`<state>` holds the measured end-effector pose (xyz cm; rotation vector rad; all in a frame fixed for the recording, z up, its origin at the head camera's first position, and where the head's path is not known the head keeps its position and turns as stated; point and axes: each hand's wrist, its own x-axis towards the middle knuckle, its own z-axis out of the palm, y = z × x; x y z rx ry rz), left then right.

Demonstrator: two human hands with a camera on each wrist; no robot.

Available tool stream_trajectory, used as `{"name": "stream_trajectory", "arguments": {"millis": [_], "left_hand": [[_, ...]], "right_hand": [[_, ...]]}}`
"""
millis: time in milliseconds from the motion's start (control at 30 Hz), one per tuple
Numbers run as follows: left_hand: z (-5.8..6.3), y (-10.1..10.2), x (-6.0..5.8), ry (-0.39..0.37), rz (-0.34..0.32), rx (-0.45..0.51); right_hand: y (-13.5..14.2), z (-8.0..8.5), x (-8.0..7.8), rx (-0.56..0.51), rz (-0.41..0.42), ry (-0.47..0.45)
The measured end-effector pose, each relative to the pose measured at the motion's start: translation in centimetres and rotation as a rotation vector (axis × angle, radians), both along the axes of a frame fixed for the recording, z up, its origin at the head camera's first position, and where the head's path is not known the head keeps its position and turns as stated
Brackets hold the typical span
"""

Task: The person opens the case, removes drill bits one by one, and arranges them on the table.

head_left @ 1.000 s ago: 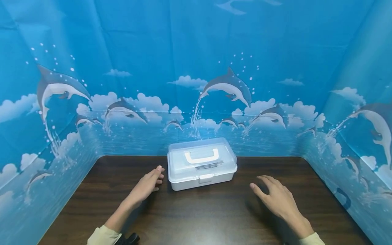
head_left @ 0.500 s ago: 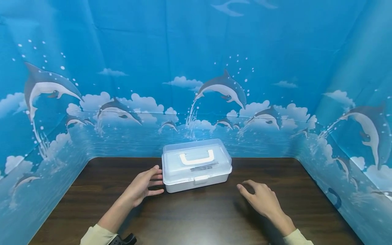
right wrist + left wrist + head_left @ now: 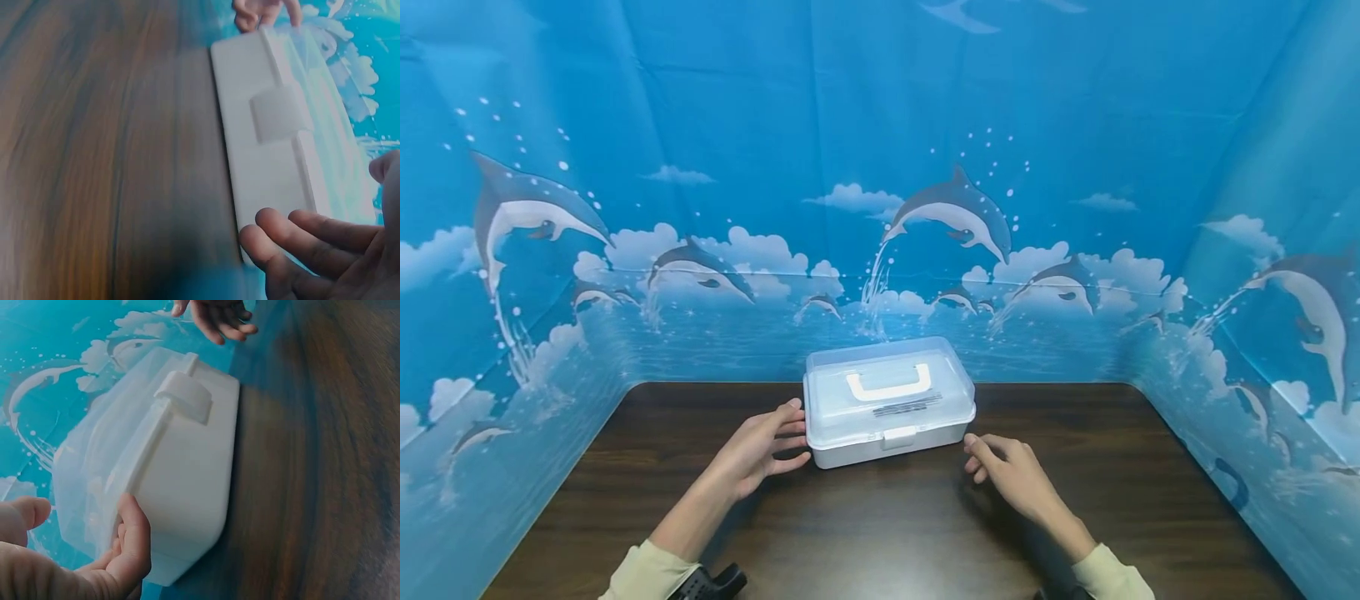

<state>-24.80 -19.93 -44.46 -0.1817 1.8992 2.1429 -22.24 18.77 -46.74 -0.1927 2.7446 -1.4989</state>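
A white storage box with a clear lid, a white carry handle and a front latch sits closed on the table. My left hand is at the box's left end, its spread fingers right at the side wall. In the left wrist view the fingers lie along the box's corner, with the thumb apart. Near the front right corner is my right hand, fingers loosely bent and holding nothing. The right wrist view shows its fingertips overlapping the box's end.
The dark wood table ends at a blue dolphin-print curtain that stands close behind the box and on both sides. Thin dark strips show at the lid below the handle.
My left hand has moved right, up to the box's left side. My right hand has come left toward the front right corner. The box stays closed in place.
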Motion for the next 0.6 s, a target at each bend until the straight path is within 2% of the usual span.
{"name": "stream_trajectory", "arguments": {"millis": [167,267,367,600], "left_hand": [[0.6,0.4,0.1,-0.015,-0.005,-0.007],[1.0,0.6,0.0,-0.028,-0.004,-0.02],[1.2,0.8,-0.2,-0.034,0.001,-0.035],[1.3,1.3,0.2,-0.026,-0.01,0.007]], "right_hand": [[-1.9,0.1,-0.2,-0.235,0.101,-0.171],[-3.1,0.2,-0.4,-0.305,0.162,-0.29],[-4.3,0.4,-0.8,-0.354,0.185,-0.385],[-6.1,0.0,-1.2,-0.492,0.195,-0.492]]}}
